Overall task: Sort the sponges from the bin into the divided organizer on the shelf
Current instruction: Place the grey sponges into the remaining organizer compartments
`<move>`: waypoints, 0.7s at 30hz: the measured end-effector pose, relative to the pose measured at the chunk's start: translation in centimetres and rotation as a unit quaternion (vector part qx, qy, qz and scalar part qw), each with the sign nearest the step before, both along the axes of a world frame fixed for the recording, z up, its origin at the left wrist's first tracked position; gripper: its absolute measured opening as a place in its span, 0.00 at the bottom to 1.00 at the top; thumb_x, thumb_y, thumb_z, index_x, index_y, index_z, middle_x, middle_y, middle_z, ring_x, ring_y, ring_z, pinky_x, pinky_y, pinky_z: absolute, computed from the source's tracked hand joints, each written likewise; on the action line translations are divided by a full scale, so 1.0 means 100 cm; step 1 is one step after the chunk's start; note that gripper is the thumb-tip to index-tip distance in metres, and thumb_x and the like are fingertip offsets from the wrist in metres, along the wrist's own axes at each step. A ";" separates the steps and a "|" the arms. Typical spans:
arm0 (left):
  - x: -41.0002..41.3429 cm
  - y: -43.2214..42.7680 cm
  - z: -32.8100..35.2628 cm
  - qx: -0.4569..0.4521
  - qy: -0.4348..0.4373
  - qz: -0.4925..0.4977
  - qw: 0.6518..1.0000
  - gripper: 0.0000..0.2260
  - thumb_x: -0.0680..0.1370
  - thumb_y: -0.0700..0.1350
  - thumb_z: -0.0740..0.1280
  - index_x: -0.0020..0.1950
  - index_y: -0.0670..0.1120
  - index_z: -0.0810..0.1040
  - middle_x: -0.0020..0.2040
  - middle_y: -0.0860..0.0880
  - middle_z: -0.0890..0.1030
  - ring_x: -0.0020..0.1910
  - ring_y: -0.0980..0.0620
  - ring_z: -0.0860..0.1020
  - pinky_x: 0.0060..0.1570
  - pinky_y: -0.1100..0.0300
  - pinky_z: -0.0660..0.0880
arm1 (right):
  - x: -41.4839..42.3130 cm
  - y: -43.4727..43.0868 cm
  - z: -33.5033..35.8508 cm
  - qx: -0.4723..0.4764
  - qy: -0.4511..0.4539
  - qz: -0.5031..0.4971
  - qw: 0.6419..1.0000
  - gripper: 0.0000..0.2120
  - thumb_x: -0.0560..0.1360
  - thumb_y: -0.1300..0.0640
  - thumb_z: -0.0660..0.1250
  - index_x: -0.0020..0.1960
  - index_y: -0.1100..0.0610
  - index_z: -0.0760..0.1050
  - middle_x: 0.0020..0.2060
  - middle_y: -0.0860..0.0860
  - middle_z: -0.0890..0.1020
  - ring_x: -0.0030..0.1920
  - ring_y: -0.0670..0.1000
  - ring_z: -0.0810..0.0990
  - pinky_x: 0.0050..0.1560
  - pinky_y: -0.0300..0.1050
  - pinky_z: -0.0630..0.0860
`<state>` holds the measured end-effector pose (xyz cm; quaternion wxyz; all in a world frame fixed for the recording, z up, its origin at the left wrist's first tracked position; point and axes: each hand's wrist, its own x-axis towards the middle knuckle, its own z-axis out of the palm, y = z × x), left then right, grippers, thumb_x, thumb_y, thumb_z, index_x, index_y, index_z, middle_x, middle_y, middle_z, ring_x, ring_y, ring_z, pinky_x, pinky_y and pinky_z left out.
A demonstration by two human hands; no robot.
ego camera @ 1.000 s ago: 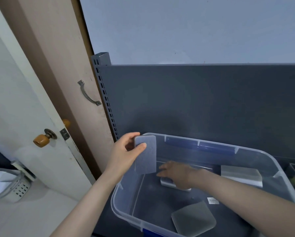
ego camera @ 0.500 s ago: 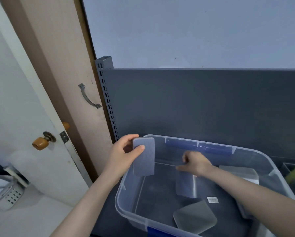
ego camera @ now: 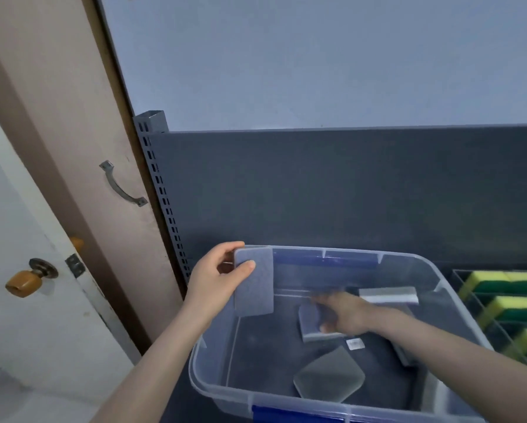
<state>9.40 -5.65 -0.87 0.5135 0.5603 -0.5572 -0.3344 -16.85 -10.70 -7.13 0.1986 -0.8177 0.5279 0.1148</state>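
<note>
A clear plastic bin (ego camera: 332, 409) with blue latches sits on the dark shelf. My left hand (ego camera: 218, 277) holds a grey sponge (ego camera: 254, 288) upright over the bin's back left corner. My right hand (ego camera: 346, 314) reaches into the bin and grips a second grey sponge (ego camera: 309, 323), blurred by motion. Two more grey sponges lie inside: one flat sponge (ego camera: 329, 378) near the front and one (ego camera: 389, 294) at the back right. The divided wire organizer (ego camera: 469, 300) stands to the right of the bin, with yellow-green sponges (ego camera: 509, 283) in its compartments.
A dark back panel (ego camera: 347, 190) rises behind the bin, with a slotted upright post (ego camera: 161, 193) at its left. Further left is a beige door with a metal handle (ego camera: 120, 186) and a white door with an amber knob (ego camera: 21, 282).
My right hand has taken a grey sponge off the bin floor, raised it, and now holds it lower and tilted. The left hand keeps its sponge still. The view shifted right, revealing the organizer.
</note>
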 end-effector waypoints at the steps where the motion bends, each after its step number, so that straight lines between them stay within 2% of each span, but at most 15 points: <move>1: -0.002 -0.001 0.000 -0.002 0.001 -0.006 1.000 0.14 0.71 0.46 0.73 0.54 0.59 0.78 0.48 0.63 0.82 0.48 0.63 0.79 0.47 0.62 0.75 | 0.007 0.002 -0.002 -0.004 0.000 0.019 1.000 0.31 0.74 0.51 0.65 0.74 0.52 0.58 0.72 0.51 0.66 0.71 0.52 0.65 0.69 0.43 0.63; 4: -0.004 0.000 0.000 -0.004 -0.010 -0.018 1.000 0.14 0.71 0.47 0.73 0.53 0.61 0.78 0.48 0.63 0.81 0.48 0.63 0.79 0.44 0.67 0.73 | 0.023 0.008 -0.008 -0.046 0.075 0.057 0.995 0.30 0.72 0.55 0.66 0.72 0.50 0.60 0.70 0.52 0.68 0.69 0.55 0.68 0.65 0.48 0.68; 7: -0.004 0.002 0.001 -0.004 -0.012 -0.024 1.000 0.14 0.71 0.47 0.73 0.53 0.61 0.78 0.47 0.65 0.81 0.47 0.65 0.78 0.40 0.71 0.73 | 0.030 0.012 -0.005 -0.065 0.119 0.037 0.990 0.31 0.65 0.54 0.73 0.66 0.50 0.66 0.62 0.55 0.71 0.63 0.58 0.70 0.59 0.51 0.71; 8: -0.002 0.003 0.001 -0.004 -0.009 -0.026 1.000 0.14 0.71 0.47 0.73 0.53 0.61 0.78 0.47 0.65 0.81 0.47 0.65 0.78 0.40 0.72 0.73 | 0.031 0.013 -0.003 -0.071 0.115 0.025 0.991 0.29 0.64 0.55 0.74 0.63 0.51 0.68 0.59 0.54 0.72 0.61 0.58 0.72 0.56 0.49 0.72; 10: 0.000 0.005 0.002 -0.006 -0.003 -0.034 0.999 0.14 0.71 0.46 0.73 0.53 0.59 0.78 0.47 0.64 0.81 0.46 0.64 0.78 0.39 0.73 0.72 | 0.029 0.015 0.002 -0.108 0.082 -0.009 0.991 0.19 0.64 0.56 0.70 0.54 0.51 0.72 0.54 0.53 0.75 0.56 0.57 0.75 0.50 0.46 0.74; 12: 0.001 0.006 0.002 -0.009 0.003 -0.040 0.999 0.13 0.71 0.46 0.73 0.53 0.60 0.78 0.46 0.65 0.81 0.46 0.64 0.78 0.39 0.73 0.72 | 0.024 0.020 0.009 -0.154 0.037 -0.057 0.986 0.10 0.65 0.54 0.65 0.46 0.50 0.69 0.48 0.51 0.79 0.51 0.57 0.78 0.42 0.42 0.72; 13: 0.000 0.006 0.003 -0.011 0.007 -0.044 0.999 0.13 0.71 0.45 0.73 0.52 0.60 0.78 0.46 0.65 0.81 0.46 0.64 0.78 0.40 0.73 0.72 | 0.020 0.022 0.013 -0.170 0.015 -0.084 0.982 0.09 0.65 0.52 0.64 0.44 0.49 0.67 0.44 0.50 0.79 0.48 0.57 0.79 0.39 0.42 0.70; 16: -0.004 0.005 0.004 -0.018 0.018 -0.053 0.998 0.14 0.71 0.44 0.73 0.52 0.60 0.78 0.47 0.60 0.82 0.46 0.61 0.79 0.46 0.65 0.75 | 0.011 0.030 0.030 -0.192 -0.075 -0.188 0.960 0.16 0.63 0.48 0.68 0.47 0.47 0.66 0.40 0.46 0.78 0.44 0.54 0.78 0.37 0.44 0.71; 19: -0.016 0.005 0.004 -0.024 0.023 -0.076 0.997 0.15 0.71 0.42 0.73 0.52 0.59 0.78 0.50 0.55 0.82 0.48 0.57 0.80 0.51 0.58 0.77 | 0.000 0.045 0.047 -0.213 -0.167 -0.244 0.931 0.25 0.64 0.46 0.72 0.59 0.45 0.70 0.49 0.44 0.81 0.52 0.50 0.78 0.46 0.45 0.75; 21: -0.027 0.007 0.006 -0.031 0.028 -0.095 0.995 0.16 0.71 0.42 0.73 0.52 0.59 0.78 0.51 0.55 0.82 0.48 0.57 0.80 0.49 0.60 0.77 | -0.007 0.059 0.057 -0.230 -0.230 -0.275 0.905 0.25 0.65 0.47 0.74 0.60 0.44 0.72 0.51 0.43 0.81 0.54 0.48 0.79 0.51 0.45 0.75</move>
